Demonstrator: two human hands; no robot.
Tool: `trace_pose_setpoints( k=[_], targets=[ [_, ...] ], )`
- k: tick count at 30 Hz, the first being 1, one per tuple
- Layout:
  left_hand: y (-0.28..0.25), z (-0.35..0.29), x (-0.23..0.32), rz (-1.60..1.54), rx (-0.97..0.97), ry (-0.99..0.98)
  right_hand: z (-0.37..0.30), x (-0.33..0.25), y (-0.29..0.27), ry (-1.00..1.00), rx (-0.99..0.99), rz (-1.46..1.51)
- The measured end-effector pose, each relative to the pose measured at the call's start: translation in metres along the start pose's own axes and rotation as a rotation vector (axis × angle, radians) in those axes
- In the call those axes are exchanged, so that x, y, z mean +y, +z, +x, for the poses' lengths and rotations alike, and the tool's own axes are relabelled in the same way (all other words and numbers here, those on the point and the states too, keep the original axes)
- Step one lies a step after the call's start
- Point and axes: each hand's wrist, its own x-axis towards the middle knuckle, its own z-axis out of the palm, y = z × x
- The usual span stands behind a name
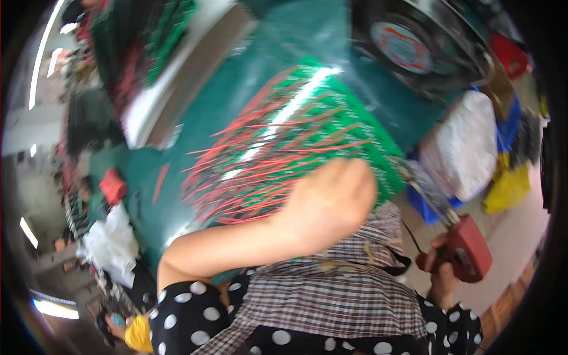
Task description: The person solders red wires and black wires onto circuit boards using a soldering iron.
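Observation:
A green circuit board (387,148) lies on the teal work surface, with many thin red and black wires (254,157) fanning off it to the left. My left hand (337,198) reaches across the near part of the board, blurred, its fingers curled down and closed. What they pinch, if anything, is hidden under the hand. Low at the right, my right hand (442,278) is wrapped round the handle of a red soldering gun (470,251). The gun's metal front (429,189) points up and left, its tip near the board's right corner.
A dark round machine (408,47), probably a fan, stands at the far right. Beside the gun sits a white plastic-wrapped bundle (467,145) in a blue container. Stacked green boards (168,41) are behind a pale raised edge at far left. A crumpled white bag (112,242) lies left.

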Motion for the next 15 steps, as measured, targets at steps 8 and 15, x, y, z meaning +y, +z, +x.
trace_pose_setpoints(
  k=[8, 15],
  targets=[
    [0.009, 0.003, 0.007, 0.011, 0.103, -0.002, 0.009, 0.018, -0.014, -0.221, 0.087, -0.026],
    [0.002, 0.000, 0.001, -0.246, -0.039, -0.049, 0.004, -0.032, 0.018, 0.145, 0.127, -0.053]
  ],
)
